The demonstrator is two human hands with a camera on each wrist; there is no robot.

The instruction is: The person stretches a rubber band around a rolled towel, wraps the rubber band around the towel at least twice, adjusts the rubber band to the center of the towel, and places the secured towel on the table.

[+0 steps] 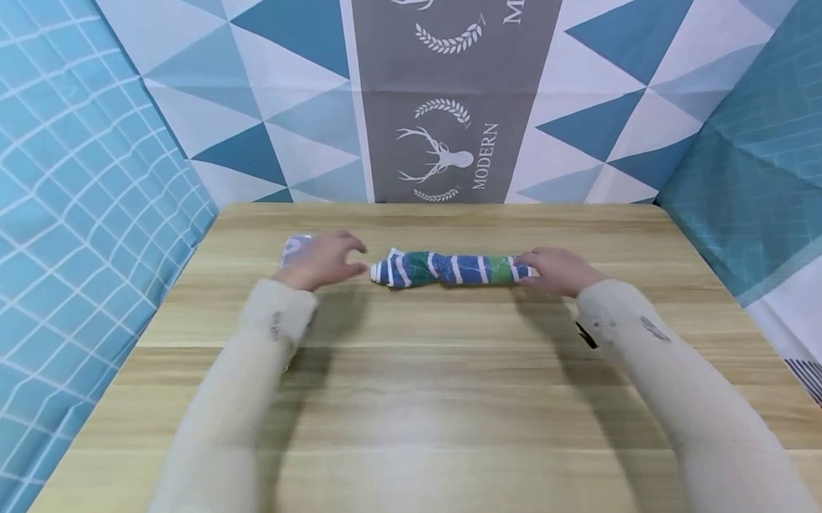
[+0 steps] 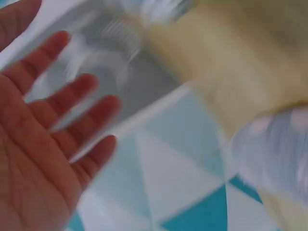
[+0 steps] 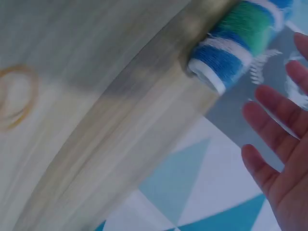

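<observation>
Far left: a blue gridded sheet (image 1: pixel 70 187) hung down beyond the wooden table (image 1: pixel 402 364), apparently as a side screen.

Next, near the back left, a purplish patterned item (image 1: pixel 292 249) lay partly hidden behind the left hand (image 1: pixel 323 262). Blur in the left wrist view left its form uncertain; its place off to the side seemed to leave the middle free for the work.

Left hand: raised just beside the near end of the roll, fingers spread and gripping nothing. A gap showed between fingertips and cloth.

Centre, towards the back edge: a striped cloth roll (image 1: pixel 453 270), blue, green and white, lay crosswise on the table. Left end looser and ruffled, right end neat and blunt. Lying crosswise, it offered one end to each hand, probably why the hands stood well apart.

Right hand (image 1: pixel 558 271): at the roll's right end, fingers extended, not wrapped round it. The head view suggested a touch, the right wrist view a gap; contact could not be settled.

An orange ring (image 3: pixel 33 91) lay on the table in the right wrist view; its purpose could not be told.
</observation>
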